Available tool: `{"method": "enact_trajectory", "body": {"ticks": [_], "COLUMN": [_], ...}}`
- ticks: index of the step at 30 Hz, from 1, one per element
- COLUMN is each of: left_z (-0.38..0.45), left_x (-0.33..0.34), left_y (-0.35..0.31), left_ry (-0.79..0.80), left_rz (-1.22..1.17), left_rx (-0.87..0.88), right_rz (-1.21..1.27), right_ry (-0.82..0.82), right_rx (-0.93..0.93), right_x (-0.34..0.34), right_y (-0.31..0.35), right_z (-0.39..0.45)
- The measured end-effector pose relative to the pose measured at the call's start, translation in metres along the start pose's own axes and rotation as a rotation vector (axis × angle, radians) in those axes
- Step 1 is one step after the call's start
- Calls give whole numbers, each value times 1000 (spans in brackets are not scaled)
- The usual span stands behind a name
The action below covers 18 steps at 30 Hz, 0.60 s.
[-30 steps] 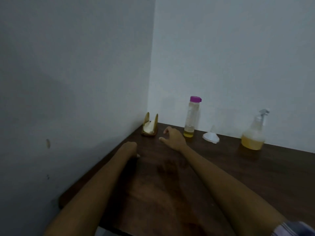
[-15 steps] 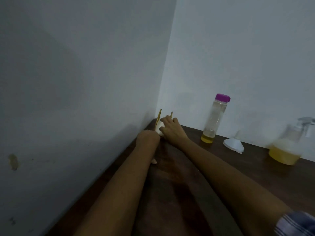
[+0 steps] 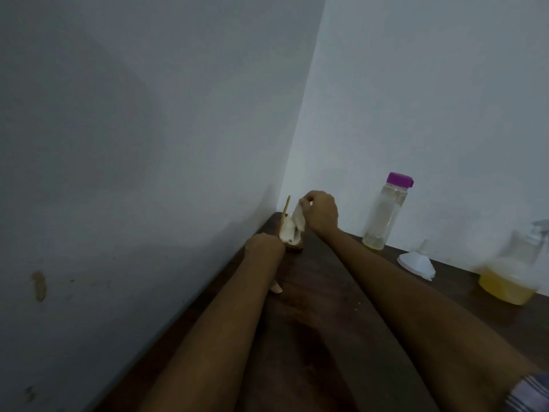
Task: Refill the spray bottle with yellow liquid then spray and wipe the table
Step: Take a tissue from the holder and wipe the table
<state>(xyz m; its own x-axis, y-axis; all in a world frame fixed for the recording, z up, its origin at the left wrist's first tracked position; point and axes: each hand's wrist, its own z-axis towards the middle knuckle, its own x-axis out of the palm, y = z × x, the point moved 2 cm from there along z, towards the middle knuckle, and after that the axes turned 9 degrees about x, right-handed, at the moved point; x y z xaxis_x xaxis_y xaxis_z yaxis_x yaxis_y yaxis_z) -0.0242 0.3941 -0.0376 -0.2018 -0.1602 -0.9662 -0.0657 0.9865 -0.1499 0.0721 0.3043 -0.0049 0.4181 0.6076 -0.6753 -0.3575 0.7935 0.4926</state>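
Note:
In the far left corner of the dark wooden table (image 3: pixel 341 337) stands a small wooden napkin holder (image 3: pixel 287 233) with white napkins. My right hand (image 3: pixel 320 214) pinches one white napkin (image 3: pixel 298 218) and lifts it out of the holder. My left hand (image 3: pixel 264 248) rests bent at the holder's base, its fingers mostly hidden. The clear spray bottle (image 3: pixel 514 272), about a third full of yellow liquid, stands blurred at the right edge. A tall clear bottle with a purple cap (image 3: pixel 386 214) holds a little yellow liquid.
A white funnel (image 3: pixel 416 263) lies upside down between the two bottles. Grey walls close in on the left and at the back, meeting at the corner behind the holder. Both my forearms stretch across the tabletop.
My right hand reached the napkin holder, pinched a napkin and is now lifting it. My left hand moved up to the holder's base. The view shifted left and closer.

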Motion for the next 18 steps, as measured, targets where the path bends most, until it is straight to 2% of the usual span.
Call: {"method": "enact_trajectory", "body": {"ticks": [3,8,14,18], "left_z": [-1,-4,-18,-22], "left_x": [1,3,9,14], "left_y": [0,-1,3,6], "left_ry": [11,-60,-99,-102], "left_rz": [36,28,19,-20], "left_rx": [0,-13,-33,-37], "right_rz": [255,516,511,661], "right_ry": [-74,-129,-13,-5], "right_rx": [149,247,197,163], "right_x": [-16,-43,-55,-64], "right_y": [2,0,-5,1], "right_z": [6,11,3,-3]}}
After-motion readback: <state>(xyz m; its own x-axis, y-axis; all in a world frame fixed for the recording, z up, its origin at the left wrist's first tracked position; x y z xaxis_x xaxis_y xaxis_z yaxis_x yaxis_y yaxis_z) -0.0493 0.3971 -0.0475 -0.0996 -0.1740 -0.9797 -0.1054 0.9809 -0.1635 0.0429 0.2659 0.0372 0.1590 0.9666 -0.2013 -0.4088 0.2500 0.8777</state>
